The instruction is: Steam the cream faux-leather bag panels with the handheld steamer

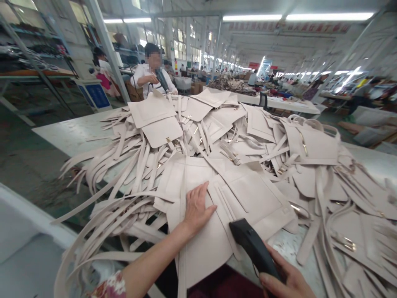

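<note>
My left hand (198, 207) lies spread on a beige leather-like bag piece (204, 252) in front of me, its fingers apart and pointing away. At the lower right my right hand (283, 275) is wrapped round a black handheld tool (256, 244). The tool's wide head is over the right part of the same bag piece, close to its stitched strips; whether it touches cannot be told. A large flat panel (254, 192) with a stitched outline lies just beyond the tool. Long beige straps (102, 231) spread out to the left of my forearm.
A heap of beige bag pieces (161, 120) with gold buckles covers much of the white table (62, 132). Across it, a person (139, 76) in white holds a dark tool (161, 78). A blue and white cabinet (93, 94) stands at the back left.
</note>
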Demonstrator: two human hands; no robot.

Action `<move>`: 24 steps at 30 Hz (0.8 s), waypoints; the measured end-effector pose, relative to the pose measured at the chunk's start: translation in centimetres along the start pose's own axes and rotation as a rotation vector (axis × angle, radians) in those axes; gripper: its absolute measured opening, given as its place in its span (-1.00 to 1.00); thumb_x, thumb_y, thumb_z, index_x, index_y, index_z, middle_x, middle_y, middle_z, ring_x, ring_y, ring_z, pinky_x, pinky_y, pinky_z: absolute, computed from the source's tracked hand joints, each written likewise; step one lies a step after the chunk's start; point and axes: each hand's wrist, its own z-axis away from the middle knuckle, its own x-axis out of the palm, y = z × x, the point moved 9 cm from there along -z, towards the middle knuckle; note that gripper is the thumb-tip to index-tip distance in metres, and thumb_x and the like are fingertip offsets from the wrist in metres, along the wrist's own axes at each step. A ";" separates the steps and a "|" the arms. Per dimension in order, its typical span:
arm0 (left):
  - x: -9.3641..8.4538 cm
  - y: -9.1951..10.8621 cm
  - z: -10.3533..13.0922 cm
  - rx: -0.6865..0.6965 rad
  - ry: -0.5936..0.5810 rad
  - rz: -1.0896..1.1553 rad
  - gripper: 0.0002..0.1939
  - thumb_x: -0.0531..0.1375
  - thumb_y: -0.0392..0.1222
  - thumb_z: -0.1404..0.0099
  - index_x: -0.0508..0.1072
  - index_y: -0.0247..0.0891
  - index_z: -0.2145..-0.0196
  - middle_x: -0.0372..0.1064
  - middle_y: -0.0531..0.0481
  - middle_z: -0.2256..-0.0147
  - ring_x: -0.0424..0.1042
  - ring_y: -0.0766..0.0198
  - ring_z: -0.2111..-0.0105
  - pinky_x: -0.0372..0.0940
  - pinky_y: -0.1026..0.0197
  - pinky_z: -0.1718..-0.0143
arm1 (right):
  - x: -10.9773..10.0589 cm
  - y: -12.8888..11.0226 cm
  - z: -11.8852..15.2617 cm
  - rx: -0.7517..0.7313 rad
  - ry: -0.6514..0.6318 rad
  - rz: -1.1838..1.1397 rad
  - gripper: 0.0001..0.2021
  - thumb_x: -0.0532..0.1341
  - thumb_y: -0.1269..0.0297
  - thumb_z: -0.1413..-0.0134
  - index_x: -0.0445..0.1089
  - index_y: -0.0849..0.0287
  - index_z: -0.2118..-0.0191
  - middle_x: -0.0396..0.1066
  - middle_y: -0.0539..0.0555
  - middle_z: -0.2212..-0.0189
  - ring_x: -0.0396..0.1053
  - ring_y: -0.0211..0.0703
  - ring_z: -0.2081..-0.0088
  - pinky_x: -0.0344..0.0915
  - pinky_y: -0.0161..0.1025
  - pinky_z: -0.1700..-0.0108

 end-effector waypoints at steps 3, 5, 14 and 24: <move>-0.4 -1.4 -0.6 -0.124 0.077 0.209 -0.27 0.18 -0.27 -0.01 -0.01 -0.22 -0.13 0.21 -0.11 0.02 0.16 0.12 0.00 0.00 0.01 -0.04 | 0.9 -0.6 -1.2 0.044 -0.015 -0.041 -0.20 0.23 0.06 0.14 -0.13 0.22 -0.18 0.39 -0.06 0.64 0.23 -0.30 0.72 0.16 -0.44 0.71; -0.4 -2.6 -1.0 -0.214 0.133 0.403 -0.32 0.11 -0.34 -0.05 -0.02 -0.22 -0.13 0.29 -0.08 0.12 0.24 0.19 0.08 0.07 0.05 0.00 | 1.6 -1.4 -2.3 0.039 -0.067 -0.044 -0.20 0.23 0.09 0.13 -0.18 0.18 -0.19 0.30 -0.12 0.75 0.16 -0.33 0.78 0.11 -0.45 0.75; 0.7 -4.5 -1.7 -0.323 0.132 0.717 -0.29 0.02 -0.45 -0.03 -0.05 -0.21 -0.15 0.34 -0.07 0.15 0.30 0.24 0.11 0.08 0.09 0.01 | 4.6 -7.8 -9.8 -0.068 -0.186 0.021 -0.47 0.20 0.32 0.13 0.12 0.08 -0.04 0.24 -0.15 0.67 0.27 -0.23 0.73 0.23 -0.34 0.75; 0.6 -4.0 -1.4 -0.321 0.175 0.817 -0.34 0.06 -0.42 -0.07 -0.02 -0.22 -0.13 0.33 -0.07 0.13 0.28 0.23 0.09 0.06 0.09 -0.02 | 5.8 -9.3 -9.9 -0.155 -0.179 -0.007 -0.43 0.19 0.33 0.12 0.07 0.06 -0.09 0.25 -0.16 0.67 0.28 -0.25 0.71 0.24 -0.35 0.74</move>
